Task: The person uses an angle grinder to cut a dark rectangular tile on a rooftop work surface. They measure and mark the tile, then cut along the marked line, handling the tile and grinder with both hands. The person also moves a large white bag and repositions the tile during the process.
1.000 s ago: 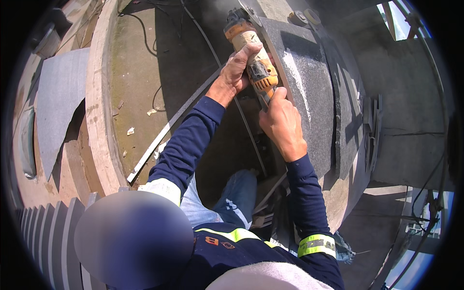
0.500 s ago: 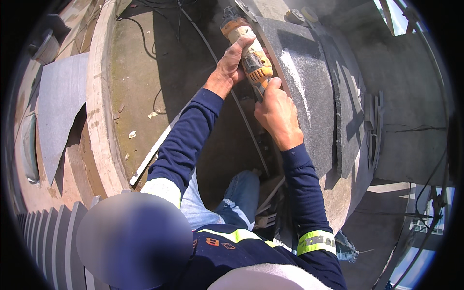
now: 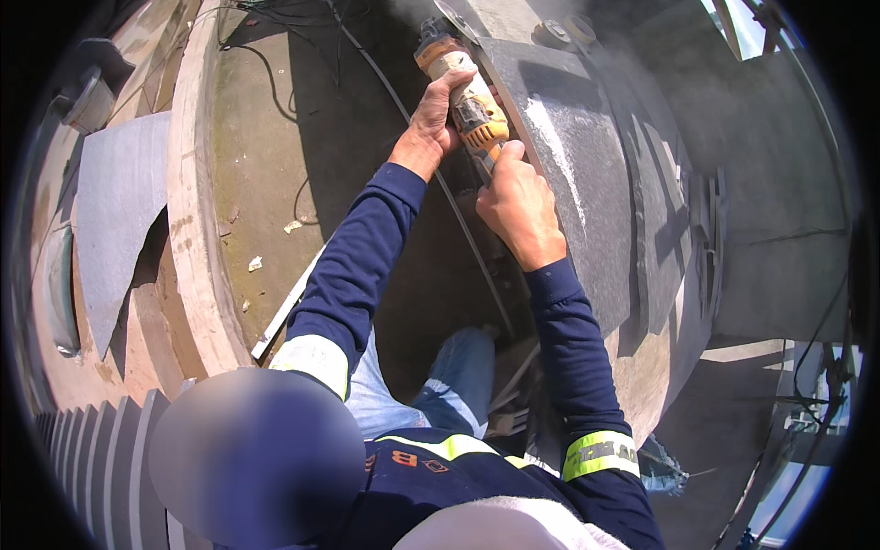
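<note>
Both my hands hold an orange and white angle grinder [image 3: 476,115], its head pointing away from me. My left hand [image 3: 433,125] is wrapped round the dusty front of its body. My right hand [image 3: 525,207] grips the rear handle. At the far end, the cutting disc [image 3: 456,22] meets the near edge of a dark grey stone slab [image 3: 573,137]. A streak of white dust [image 3: 557,156] lies across the slab's top. Dust hangs in the air around the disc.
A second dark slab [image 3: 662,229] lies just right of the first. On the left, a thin grey sheet [image 3: 119,211] leans by a pale ledge [image 3: 191,211]. A white strip [image 3: 291,307] and loose cables [image 3: 293,55] lie on the floor. Louvre-like slats [image 3: 101,449] stand lower left.
The grinder and both hands have shifted slightly left and away from me along the slab's edge. The dust over the slab and to its right has grown thicker.
</note>
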`<state>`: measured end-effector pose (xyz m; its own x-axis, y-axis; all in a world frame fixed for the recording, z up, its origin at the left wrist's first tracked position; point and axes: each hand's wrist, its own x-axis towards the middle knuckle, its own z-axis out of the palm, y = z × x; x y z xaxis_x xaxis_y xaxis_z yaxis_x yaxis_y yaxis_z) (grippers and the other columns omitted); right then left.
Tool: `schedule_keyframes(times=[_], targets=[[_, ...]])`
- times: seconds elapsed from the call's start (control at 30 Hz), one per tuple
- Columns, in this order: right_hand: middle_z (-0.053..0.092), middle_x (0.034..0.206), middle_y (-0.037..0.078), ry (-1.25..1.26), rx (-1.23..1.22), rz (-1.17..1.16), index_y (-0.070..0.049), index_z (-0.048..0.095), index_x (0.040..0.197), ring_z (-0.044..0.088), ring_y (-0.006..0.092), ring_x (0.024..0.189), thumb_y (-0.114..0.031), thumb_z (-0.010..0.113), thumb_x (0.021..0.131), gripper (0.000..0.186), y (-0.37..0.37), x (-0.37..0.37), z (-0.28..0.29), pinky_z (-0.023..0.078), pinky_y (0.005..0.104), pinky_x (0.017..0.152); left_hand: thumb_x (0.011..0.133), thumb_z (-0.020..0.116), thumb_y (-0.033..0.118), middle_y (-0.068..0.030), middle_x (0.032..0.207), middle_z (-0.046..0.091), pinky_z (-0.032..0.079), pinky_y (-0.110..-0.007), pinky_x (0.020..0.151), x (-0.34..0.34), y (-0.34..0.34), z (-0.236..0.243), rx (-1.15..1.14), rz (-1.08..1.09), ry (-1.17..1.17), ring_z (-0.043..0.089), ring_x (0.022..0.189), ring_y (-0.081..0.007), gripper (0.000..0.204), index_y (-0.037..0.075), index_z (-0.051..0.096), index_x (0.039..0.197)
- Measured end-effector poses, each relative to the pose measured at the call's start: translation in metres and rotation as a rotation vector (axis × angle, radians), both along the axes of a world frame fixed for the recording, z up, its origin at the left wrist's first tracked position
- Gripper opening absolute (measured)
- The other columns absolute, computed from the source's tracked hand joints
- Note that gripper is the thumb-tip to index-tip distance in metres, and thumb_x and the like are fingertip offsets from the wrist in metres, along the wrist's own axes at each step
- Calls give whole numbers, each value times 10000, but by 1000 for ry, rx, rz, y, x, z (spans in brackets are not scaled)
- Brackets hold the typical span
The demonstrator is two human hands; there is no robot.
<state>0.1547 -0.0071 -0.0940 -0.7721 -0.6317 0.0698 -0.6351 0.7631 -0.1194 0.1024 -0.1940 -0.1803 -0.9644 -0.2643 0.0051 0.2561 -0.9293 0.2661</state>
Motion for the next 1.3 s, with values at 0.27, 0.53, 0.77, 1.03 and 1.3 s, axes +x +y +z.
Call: schedule_keyframes(times=[0.27, 0.53, 0.77, 1.03, 1.3], targets=[[740, 970, 362, -39, 2, -2, 47, 449, 1195, 738, 560, 947, -58, 725, 878, 433, 24, 20, 6, 600, 627, 844, 943, 828, 183, -287, 1289, 676, 674, -594, 978, 23, 19, -1, -15, -22, 48, 747, 1185, -435, 609, -5, 465, 1393], [737, 952, 356, -37, -29, 22, 51, 436, 1217, 733, 560, 916, -60, 729, 877, 462, 35, 25, 1, 598, 630, 827, 947, 832, 217, -283, 1241, 688, 705, -574, 911, 29, 28, -3, -19, -39, 83, 765, 1136, -424, 633, -36, 449, 1383], [750, 955, 334, -6, -17, 20, 52, 469, 1197, 753, 530, 919, -64, 718, 894, 409, 19, 17, 0, 611, 608, 833, 939, 839, 232, -318, 1264, 669, 694, -599, 922, 16, 13, -3, -28, -41, 59, 751, 1158, -451, 663, -8, 441, 1412], [752, 998, 339, -22, -11, 26, 88, 476, 1226, 764, 517, 967, -70, 748, 870, 475, 8, 8, 1, 625, 583, 873, 941, 825, 234, -300, 1269, 654, 682, -595, 952, 4, -3, -4, -29, -52, 51, 737, 1173, -453, 671, -13, 435, 1429], [754, 985, 325, -21, -32, -1, 46, 474, 1200, 766, 513, 945, -72, 756, 868, 451, 16, 12, 4, 626, 587, 840, 934, 826, 211, -243, 1259, 663, 680, -575, 969, 4, 7, 3, -49, -45, 68, 741, 1181, -423, 635, -8, 459, 1404]])
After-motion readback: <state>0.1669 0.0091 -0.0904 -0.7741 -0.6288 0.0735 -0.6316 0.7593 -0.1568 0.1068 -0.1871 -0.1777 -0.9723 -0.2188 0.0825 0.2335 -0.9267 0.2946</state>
